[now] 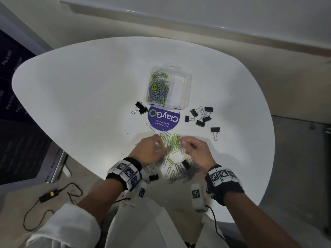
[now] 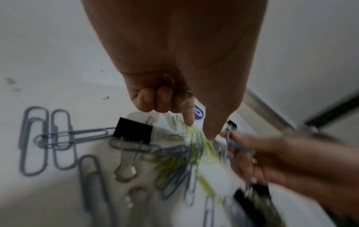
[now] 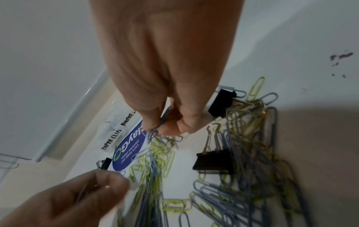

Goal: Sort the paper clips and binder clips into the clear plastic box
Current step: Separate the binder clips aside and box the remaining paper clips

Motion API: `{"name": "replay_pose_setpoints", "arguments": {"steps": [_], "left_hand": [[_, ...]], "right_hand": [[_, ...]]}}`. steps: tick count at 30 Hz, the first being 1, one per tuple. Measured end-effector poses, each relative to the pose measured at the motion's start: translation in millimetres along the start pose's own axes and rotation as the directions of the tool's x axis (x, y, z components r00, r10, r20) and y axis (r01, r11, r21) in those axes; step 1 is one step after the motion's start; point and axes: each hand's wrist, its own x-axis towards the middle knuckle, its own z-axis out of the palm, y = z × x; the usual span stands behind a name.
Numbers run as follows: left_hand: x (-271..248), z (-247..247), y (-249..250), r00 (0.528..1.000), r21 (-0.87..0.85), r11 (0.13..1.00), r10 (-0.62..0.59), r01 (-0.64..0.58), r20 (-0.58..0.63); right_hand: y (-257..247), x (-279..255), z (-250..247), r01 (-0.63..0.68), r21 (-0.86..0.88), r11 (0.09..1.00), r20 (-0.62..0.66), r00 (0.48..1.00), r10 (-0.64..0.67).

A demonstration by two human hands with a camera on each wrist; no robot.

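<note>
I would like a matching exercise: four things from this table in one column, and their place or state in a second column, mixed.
Things:
1. clear plastic box
2. purple sticker
3. right hand
4. group of binder clips

Places or states:
A. pinches grey paper clips
B. loose on the table, to the right of the sticker
C. flat on the table, just in front of the box
D. holds grey and green paper clips in its left compartment

Pairs: 1-D, 2-C, 3-A, 4-B

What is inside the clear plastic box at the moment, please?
The clear plastic box holds a heap of grey and yellow-green paper clips in its left compartment. The right compartment looks empty, with no binder clips. Whatever lies beneath the heap is covered.
</note>
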Motion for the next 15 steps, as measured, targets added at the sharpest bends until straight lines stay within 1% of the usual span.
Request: {"name": "replay_pose_setpoints", "arguments": {"steps": [2, 3, 4, 7, 10, 12, 13, 14, 15], "left_hand": [[-1, 10, 1, 0.997, 0.259, 0.963, 0.075, -0.079, 0.025], [-1, 15, 1, 0.993, 0.322, 0.940, 0.109, -0.114, 0.035], [0, 20, 0, 0.990, 0.344, 0.928, 0.137, -0.143, 0.041], [4, 30, -2, 0.984, 0.308, 0.934, 0.175, -0.179, 0.040], [6, 33, -7, 0.982, 0.238, 0.953, 0.190, -0.188, 0.012], [7, 32, -10, 0.977, 0.185, 0.962, 0.209, -0.201, -0.029], [7, 30, -9, 0.976, 0.145, 0.968, 0.214, -0.205, -0.049], [7, 27, -8, 0.974, 0.102, 0.973, 0.215, -0.207, -0.070], [7, 24, -6, 0.975, 0.059, 0.978, 0.206, -0.201, -0.088]], "right_hand": [[-2, 1, 1, -0.023, -0.021, 0.999, 0.007, 1.000, 0.023], [-3, 1, 2, -0.026, -0.030, 0.999, 0.021, 0.999, 0.026], [-5, 0, 2, -0.030, -0.033, 0.999, 0.037, 0.999, 0.031], [-8, -2, 5, -0.072, 0.030, 0.997, 0.073, 0.995, 0.069], [-11, -2, 7, -0.132, 0.145, 0.981, 0.092, 0.989, 0.119], [-15, -2, 8, -0.194, 0.249, 0.949, 0.097, 0.980, 0.175], [-16, -2, 8, -0.205, 0.288, 0.935, 0.097, 0.978, 0.184], [-16, -3, 9, -0.194, 0.292, 0.937, 0.088, 0.980, 0.176], [-15, -3, 9, -0.167, 0.257, 0.952, 0.075, 0.985, 0.153]]}}
